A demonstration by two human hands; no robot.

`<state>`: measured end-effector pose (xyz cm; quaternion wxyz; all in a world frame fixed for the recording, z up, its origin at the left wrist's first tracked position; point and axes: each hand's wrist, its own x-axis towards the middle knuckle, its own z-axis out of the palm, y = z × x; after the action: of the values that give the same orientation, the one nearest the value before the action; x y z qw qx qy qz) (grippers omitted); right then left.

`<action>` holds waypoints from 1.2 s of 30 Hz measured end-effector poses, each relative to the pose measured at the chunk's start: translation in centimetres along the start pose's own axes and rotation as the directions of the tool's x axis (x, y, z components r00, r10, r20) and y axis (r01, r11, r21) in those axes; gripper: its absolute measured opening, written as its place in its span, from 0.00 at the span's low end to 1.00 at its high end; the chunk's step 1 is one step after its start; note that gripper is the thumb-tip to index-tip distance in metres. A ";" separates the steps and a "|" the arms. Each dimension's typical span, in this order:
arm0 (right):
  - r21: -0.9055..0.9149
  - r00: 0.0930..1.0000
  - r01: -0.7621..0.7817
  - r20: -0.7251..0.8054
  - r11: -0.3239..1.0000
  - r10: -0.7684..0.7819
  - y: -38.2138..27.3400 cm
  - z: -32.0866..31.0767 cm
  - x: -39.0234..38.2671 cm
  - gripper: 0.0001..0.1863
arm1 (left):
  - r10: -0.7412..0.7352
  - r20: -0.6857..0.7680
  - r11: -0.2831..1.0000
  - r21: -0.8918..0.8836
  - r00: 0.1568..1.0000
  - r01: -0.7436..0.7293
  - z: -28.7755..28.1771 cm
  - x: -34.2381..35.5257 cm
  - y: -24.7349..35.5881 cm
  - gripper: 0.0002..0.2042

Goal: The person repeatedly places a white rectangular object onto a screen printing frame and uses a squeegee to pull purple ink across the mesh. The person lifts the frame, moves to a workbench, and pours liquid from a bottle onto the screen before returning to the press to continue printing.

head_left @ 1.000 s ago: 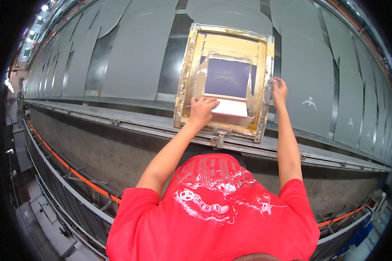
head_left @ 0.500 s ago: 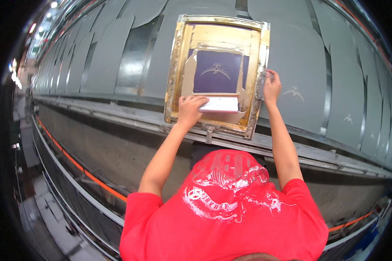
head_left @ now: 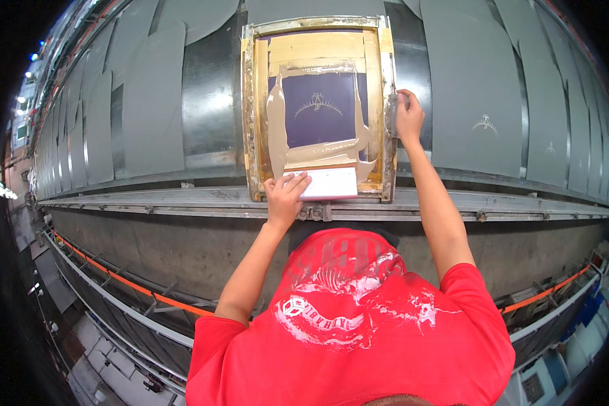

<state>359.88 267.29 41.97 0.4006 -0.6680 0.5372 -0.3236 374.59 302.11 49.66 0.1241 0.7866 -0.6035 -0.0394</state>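
Note:
A screen frame with yellow and dark blue mesh lies on the grey table; a pale winged emblem shows on the blue part, with beige ink smeared around it. My left hand is closed over the left end of a squeegee with a white handle, at the frame's lower edge. My right hand is closed on a metal piece at the frame's right edge, level with the blue area.
Grey sheets run side by side along the long table, some at the right printed with white emblems. A metal rail with fittings runs along the near edge. Railings with orange strips curve along both lower sides.
The frame appears further left in the view. My left hand has drawn the squeegee down to the frame's lower edge, uncovering more beige ink. My right hand still holds the right edge.

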 end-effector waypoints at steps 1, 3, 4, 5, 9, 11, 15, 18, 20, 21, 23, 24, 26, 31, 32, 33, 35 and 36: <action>-0.022 0.998 -0.045 0.033 0.999 0.046 -0.4 -0.1 0.2 0.11 | 0.007 0.016 1.000 -0.001 1.000 -0.007 -0.1 -0.3 0.0 0.29; -0.024 0.998 -0.042 0.037 0.999 0.043 -0.2 -0.1 0.6 0.12 | 0.022 0.024 1.000 0.006 0.999 -0.023 0.2 -0.2 -0.1 0.30; -0.018 0.998 -0.037 0.041 0.999 0.038 -0.3 -0.1 0.6 0.12 | 0.013 0.020 1.000 0.024 1.000 -0.013 0.2 0.2 -0.2 0.29; -0.068 0.993 -0.078 0.081 0.995 0.083 -0.6 -0.4 0.7 0.13 | 0.007 0.014 0.999 0.040 1.000 -0.008 0.4 1.2 -0.6 0.29; -0.346 0.972 0.166 0.215 0.924 -0.095 -1.7 -1.4 1.1 0.18 | -0.023 -0.045 0.991 0.127 0.999 0.029 1.3 7.2 -3.8 0.26; -0.586 0.896 0.444 0.299 0.678 -0.328 -3.0 -2.3 1.9 0.23 | -0.004 -0.063 0.992 0.127 0.998 0.012 1.4 12.3 -6.3 0.23; -0.247 0.725 0.642 0.503 0.726 -0.470 -12.4 0.1 2.6 0.27 | -0.138 0.116 0.990 -0.020 0.984 0.142 -1.2 22.0 -8.8 0.21; -0.376 0.659 0.699 0.671 0.609 -0.341 -13.1 3.7 4.8 0.24 | -0.125 0.070 0.992 0.012 0.990 0.125 -0.9 24.6 -9.8 0.20; -0.385 0.671 0.694 0.652 0.608 -0.353 -11.4 4.9 3.7 0.23 | -0.134 0.061 0.991 0.038 0.989 0.131 -0.6 24.5 -9.8 0.20; -0.388 0.676 0.693 0.644 0.608 -0.360 -10.4 5.4 3.0 0.23 | -0.140 0.073 0.990 0.040 0.987 0.138 -0.4 23.5 -9.4 0.20; -0.323 0.694 0.681 0.571 0.658 -0.438 -8.4 4.1 -0.5 0.22 | -0.119 0.064 0.993 0.033 0.991 0.117 0.0 20.4 -8.0 0.20; -0.283 0.701 0.677 0.529 0.680 -0.478 -7.8 2.9 -2.6 0.22 | -0.095 0.062 0.995 0.027 0.994 0.093 0.4 18.4 -7.6 0.21; -0.284 0.713 0.631 0.578 0.722 -0.397 -7.8 1.1 -6.3 0.22 | -0.071 0.059 0.997 0.005 0.996 0.071 0.9 14.5 -6.5 0.22; -0.257 0.678 0.660 0.609 0.706 -0.412 -8.0 -0.2 -8.0 0.23 | -0.103 0.096 0.991 -0.080 0.990 0.111 -0.5 11.8 -5.1 0.24; -0.257 0.672 0.675 0.602 0.692 -0.431 -8.5 -0.2 -6.9 0.23 | -0.081 0.054 0.993 -0.077 0.995 0.085 -0.5 13.1 -5.8 0.24; -0.264 0.675 0.688 0.575 0.676 -0.462 -9.1 0.5 -4.9 0.21 | -0.057 0.014 0.996 -0.073 0.998 0.058 -0.2 15.3 -7.0 0.24; -0.264 0.684 0.692 0.536 0.672 -0.495 -9.5 2.8 -0.3 0.20 | -0.043 -0.034 0.998 -0.037 0.998 0.042 0.3 20.1 -9.3 0.22; -0.264 0.686 0.696 0.517 0.667 -0.512 -9.9 3.7 1.7 0.20 | -0.055 -0.046 0.998 -0.006 0.997 0.055 0.5 22.6 -10.3 0.21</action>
<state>367.97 267.36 48.94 0.2053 -0.9334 0.2428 -0.1662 390.24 282.85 48.63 0.1386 0.8032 -0.5787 -0.0263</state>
